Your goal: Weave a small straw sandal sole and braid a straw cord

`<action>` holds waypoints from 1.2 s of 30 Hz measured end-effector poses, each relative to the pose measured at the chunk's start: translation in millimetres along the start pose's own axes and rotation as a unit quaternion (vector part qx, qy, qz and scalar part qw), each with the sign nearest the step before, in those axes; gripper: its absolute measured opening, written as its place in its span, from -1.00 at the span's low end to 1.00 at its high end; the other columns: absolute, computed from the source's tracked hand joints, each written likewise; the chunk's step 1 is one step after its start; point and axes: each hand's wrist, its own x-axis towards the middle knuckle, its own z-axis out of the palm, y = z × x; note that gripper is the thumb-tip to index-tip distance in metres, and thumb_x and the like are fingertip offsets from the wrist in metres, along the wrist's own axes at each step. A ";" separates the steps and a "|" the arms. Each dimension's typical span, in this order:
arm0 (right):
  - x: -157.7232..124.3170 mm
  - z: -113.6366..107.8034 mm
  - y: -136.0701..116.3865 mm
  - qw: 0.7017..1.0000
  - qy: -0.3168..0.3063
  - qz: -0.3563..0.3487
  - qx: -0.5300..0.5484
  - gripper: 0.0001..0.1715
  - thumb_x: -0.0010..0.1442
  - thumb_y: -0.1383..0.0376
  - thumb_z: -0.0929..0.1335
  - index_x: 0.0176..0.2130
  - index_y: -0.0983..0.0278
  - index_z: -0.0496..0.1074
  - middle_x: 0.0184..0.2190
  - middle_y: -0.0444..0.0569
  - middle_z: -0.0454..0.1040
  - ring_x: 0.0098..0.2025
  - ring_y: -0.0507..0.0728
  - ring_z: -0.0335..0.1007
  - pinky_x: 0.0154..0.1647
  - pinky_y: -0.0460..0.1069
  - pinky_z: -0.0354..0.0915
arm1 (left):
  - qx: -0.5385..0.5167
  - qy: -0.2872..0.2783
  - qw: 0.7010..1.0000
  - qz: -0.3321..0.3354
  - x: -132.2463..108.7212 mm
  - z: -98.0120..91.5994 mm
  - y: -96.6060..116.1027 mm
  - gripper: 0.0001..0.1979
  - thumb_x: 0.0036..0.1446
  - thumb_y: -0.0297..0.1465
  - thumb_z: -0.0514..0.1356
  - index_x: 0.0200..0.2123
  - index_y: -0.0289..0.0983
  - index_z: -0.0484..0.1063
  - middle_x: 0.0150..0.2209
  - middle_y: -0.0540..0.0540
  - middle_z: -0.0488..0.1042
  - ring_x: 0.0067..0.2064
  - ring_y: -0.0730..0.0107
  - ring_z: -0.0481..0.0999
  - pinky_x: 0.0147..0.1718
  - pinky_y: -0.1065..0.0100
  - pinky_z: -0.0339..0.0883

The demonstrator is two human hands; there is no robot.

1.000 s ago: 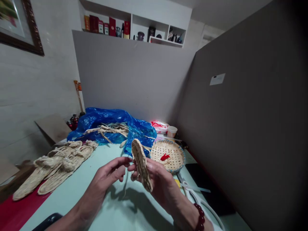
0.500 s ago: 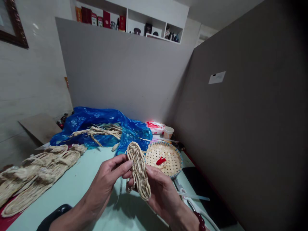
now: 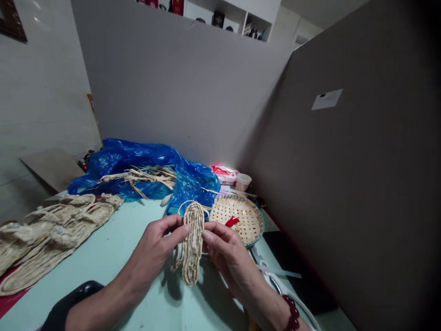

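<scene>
Left hand: straw sole gripped, thumb on face, fingers behind. Right hand: opposite long edge pinched. Sole held clear above table, between sandals along left edge and basket toward right edge. Judged light, springy, hardly slippery; best held by long edges, strands possibly fragile. Sole's back hidden; sandals partly cut off; looped braid behind poorly made out.

On my feed I get a grey partition with a white shelf above it holding boxes, a white card on the darker right-hand panel, the corner of a picture frame on the left wall — and, low down, a pale cup just beside a red-and-white packet.
</scene>
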 end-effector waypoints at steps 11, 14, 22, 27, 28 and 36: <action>-3.6 7.8 -2.4 0.999 0.052 0.007 0.012 -0.73 -0.01 0.19 0.53 -0.37 0.34 0.52 -0.45 -0.11 0.46 -0.41 -0.01 0.31 -0.28 -0.08 0.23 | 0.019 0.038 0.999 -0.004 -5.7 4.7 6.7 -0.79 -0.01 -0.23 0.30 -0.53 -0.24 0.48 -0.49 0.00 0.50 -0.35 0.24 0.46 -0.36 0.35 0.29; -4.3 7.5 -4.0 0.998 0.061 0.010 0.001 -0.74 -0.01 0.20 0.53 -0.38 0.33 0.52 -0.43 -0.10 0.46 -0.40 0.01 0.32 -0.27 -0.07 0.24 | -0.018 0.045 0.999 -0.024 -6.8 8.4 7.2 -0.79 -0.02 -0.22 0.31 -0.52 -0.24 0.49 -0.52 0.00 0.49 -0.37 0.23 0.47 -0.36 0.34 0.31; -3.0 3.2 -6.2 0.998 0.064 -0.017 -0.019 -0.79 0.08 0.21 0.47 -0.34 0.31 0.49 -0.40 -0.09 0.44 -0.37 0.02 0.31 -0.24 -0.04 0.24 | -0.093 -0.013 0.993 -0.072 -7.4 14.3 4.9 -0.78 0.04 -0.27 0.28 -0.25 -0.25 0.55 -0.36 -0.05 0.56 -0.30 0.23 0.50 -0.28 0.31 0.34; -4.0 1.8 -12.9 0.999 0.000 0.010 -0.035 -0.74 0.05 0.19 0.49 -0.28 0.29 0.48 -0.38 -0.11 0.45 -0.33 0.03 0.35 -0.19 -0.03 0.24 | -0.052 0.001 0.997 -0.065 -6.8 5.9 3.6 -0.78 0.08 -0.27 0.26 -0.23 -0.25 0.56 -0.36 -0.05 0.53 -0.27 0.24 0.47 -0.23 0.28 0.34; -4.1 1.6 -14.0 0.999 -0.008 0.019 -0.040 -0.73 0.03 0.19 0.50 -0.29 0.28 0.48 -0.39 -0.12 0.45 -0.32 0.03 0.36 -0.18 -0.03 0.24 | -0.048 0.003 0.997 -0.065 -6.6 4.1 3.8 -0.78 0.08 -0.26 0.26 -0.24 -0.25 0.56 -0.38 -0.05 0.52 -0.29 0.25 0.46 -0.25 0.28 0.35; -2.8 -0.4 -14.4 0.998 0.004 0.030 -0.048 -0.72 -0.02 0.17 0.52 -0.33 0.28 0.51 -0.43 -0.14 0.46 -0.36 0.02 0.36 -0.26 -0.07 0.23 | -0.042 -0.022 0.995 -0.094 -2.8 0.2 10.1 -0.86 0.03 -0.26 0.33 -0.46 -0.18 0.49 -0.46 0.08 0.44 -0.32 0.37 0.50 -0.38 0.50 0.37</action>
